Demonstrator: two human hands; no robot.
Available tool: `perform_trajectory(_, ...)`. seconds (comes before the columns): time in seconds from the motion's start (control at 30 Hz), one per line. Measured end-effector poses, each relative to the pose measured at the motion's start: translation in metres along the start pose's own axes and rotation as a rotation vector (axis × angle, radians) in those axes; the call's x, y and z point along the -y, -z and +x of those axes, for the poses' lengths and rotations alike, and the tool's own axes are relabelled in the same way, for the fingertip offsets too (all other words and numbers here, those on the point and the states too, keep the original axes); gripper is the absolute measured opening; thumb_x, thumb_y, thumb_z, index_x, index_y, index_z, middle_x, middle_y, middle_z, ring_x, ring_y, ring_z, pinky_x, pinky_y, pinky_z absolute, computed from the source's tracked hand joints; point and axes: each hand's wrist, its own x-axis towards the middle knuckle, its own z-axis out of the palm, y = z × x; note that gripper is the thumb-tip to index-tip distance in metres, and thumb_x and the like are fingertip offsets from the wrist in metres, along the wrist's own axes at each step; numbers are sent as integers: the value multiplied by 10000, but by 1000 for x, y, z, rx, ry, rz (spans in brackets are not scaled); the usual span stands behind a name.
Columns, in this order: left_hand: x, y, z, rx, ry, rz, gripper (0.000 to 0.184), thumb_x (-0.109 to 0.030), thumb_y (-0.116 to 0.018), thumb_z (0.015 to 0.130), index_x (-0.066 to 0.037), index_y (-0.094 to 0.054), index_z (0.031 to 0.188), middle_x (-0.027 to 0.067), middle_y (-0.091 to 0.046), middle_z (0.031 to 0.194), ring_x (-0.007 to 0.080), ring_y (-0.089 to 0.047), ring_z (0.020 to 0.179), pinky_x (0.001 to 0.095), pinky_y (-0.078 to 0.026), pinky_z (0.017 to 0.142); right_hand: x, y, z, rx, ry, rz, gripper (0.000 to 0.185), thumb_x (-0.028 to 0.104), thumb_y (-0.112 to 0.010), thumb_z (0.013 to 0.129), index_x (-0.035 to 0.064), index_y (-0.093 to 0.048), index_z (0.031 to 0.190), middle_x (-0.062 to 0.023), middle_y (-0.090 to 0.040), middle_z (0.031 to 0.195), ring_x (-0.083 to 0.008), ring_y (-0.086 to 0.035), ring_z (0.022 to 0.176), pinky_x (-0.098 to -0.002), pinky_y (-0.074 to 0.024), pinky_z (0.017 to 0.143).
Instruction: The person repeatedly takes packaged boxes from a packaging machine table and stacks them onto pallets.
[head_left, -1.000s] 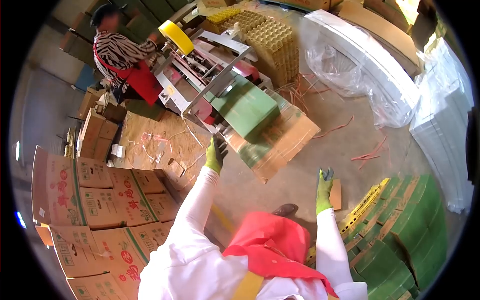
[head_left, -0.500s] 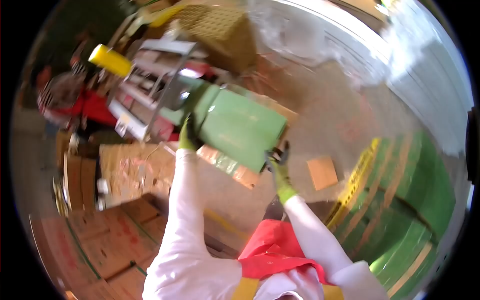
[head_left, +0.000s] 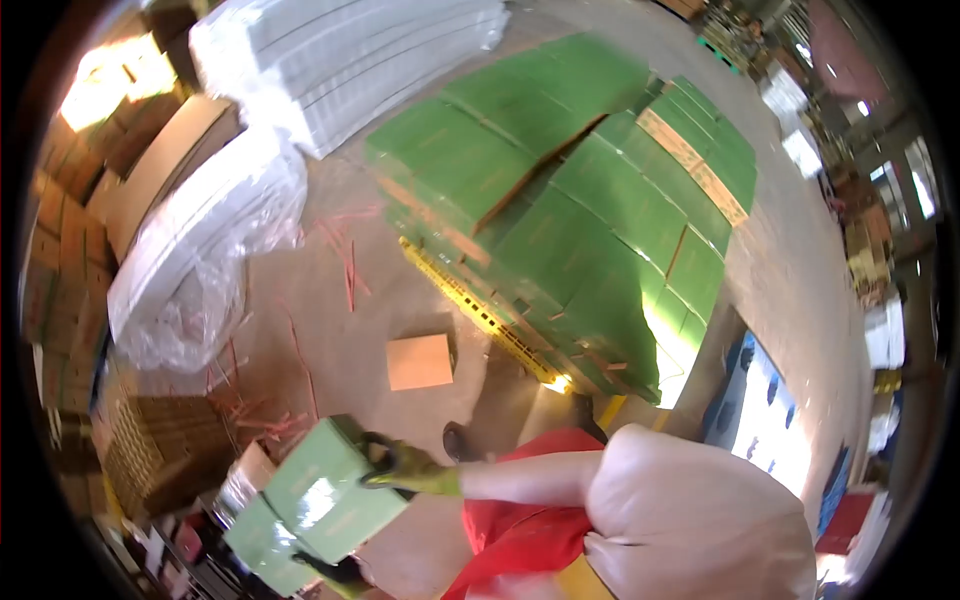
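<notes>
Now that green cartons (head_left: 620, 220) have swung to 1 o'clock, the left hand (head_left: 345, 577) and right hand (head_left: 408, 466) clasp a green box (head_left: 345, 510) at 7 o'clock, fingers pressed against it.

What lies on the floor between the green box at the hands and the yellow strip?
A brown cardboard piece lies between the green box and the yellow strip, with bare floor on either side. The head view shows it.

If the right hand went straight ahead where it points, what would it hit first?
Most likely the green box; the right hand seems to touch it, though depth is unclear.
</notes>
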Motion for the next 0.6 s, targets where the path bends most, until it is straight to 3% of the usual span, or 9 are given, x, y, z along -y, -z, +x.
perform_trajectory(0.07, 28, -106, -39, 9, 73, 24, 542, -351, -266, 975, -66, -229, 1434, 89, -202, 1504, 296, -163, 1386, 521, -73, 1126, 5, 84, -51, -59, -17, -108, 884, 437, -753, 691, 148, -316, 1403, -148, -595, 1136, -246, -577, 1033, -368, -445, 878)
perform_trajectory(0.13, 62, -186, -71, 105, 125, 102, 539, -337, -277, 976, -60, -222, 1435, 92, -199, 1505, 288, -173, 1385, 494, -92, 1128, -57, 133, -67, -194, 82, 427, 843, 291, -807, 664, 157, -365, 1369, -169, -604, 1117, -254, -585, 1023, -349, -470, 871)
perform_trajectory(0.2, 98, -263, -103, 236, 158, 185, 538, -323, -289, 977, -55, -214, 1437, 96, -196, 1506, 279, -184, 1383, 467, -112, 1129, -44, 219, -155, -345, -151, 372, 832, 247, -815, 667, 148, -371, 1363, -146, -631, 1040, -210, -601, 960, -352, -492, 820)
perform_trajectory(0.27, 129, -345, -147, 358, 209, 254, 537, -309, -300, 978, -49, -207, 1439, 99, -193, 1507, 271, -195, 1381, 439, -131, 1131, -59, 285, -226, -474, -52, 528, 730, 125, -744, 746, 119, -365, 1370, -117, -646, 1014, -179, -609, 916, -321, -516, 749)
perform_trajectory(0.3, 144, -388, -171, 413, 237, 272, 537, -302, -305, 978, -46, -203, 1439, 101, -192, 1507, 267, -201, 1380, 426, -140, 1131, -121, 308, -238, -569, 326, 498, 717, 42, -697, 767, 111, -343, 1388, -105, -601, 1143, -155, -586, 988, -309, -516, 770)
perform_trajectory(0.4, 197, -516, -242, 546, 353, 299, 538, -281, -322, 980, -38, -192, 1442, 106, -187, 1508, 254, -217, 1378, 385, -169, 1133, -138, 381, -313, -940, 238, 719, 743, 20, -651, 794, 59, -265, 1427, -100, -337, 1434, -203, -363, 1280, -315, -334, 1029)
perform_trajectory(0.47, 278, -562, -235, 807, 183, 403, 552, -313, -322, 991, 4, -208, 1427, 105, -202, 1504, 231, -167, 1391, 350, -118, 1139, -156, 433, -336, -1087, 318, 849, 699, 76, -621, 834, 35, -254, 1427, -100, -354, 1421, -196, -344, 1291, -311, -290, 1054)
perform_trajectory(0.53, 344, -621, -237, 1170, -900, 1041, 477, -272, -314, 1003, -2, -310, 1396, 96, -323, 1456, 196, -286, 1349, 323, -208, 1113, -186, 496, -346, -1205, 390, 780, 668, 128, -602, 863, 31, -256, 1426, -102, -373, 1406, -185, -352, 1283, -302, -286, 1050)
perform_trajectory(0.6, 382, -705, -289, 1147, -66, 549, 476, -295, -317, 1001, -4, -355, 1376, 90, -370, 1429, 189, -315, 1334, 308, -207, 1112, -211, 557, -350, -1322, 434, 690, 654, 166, -594, 877, 37, -261, 1425, -107, -390, 1391, -181, -368, 1271, -291, -282, 1047)
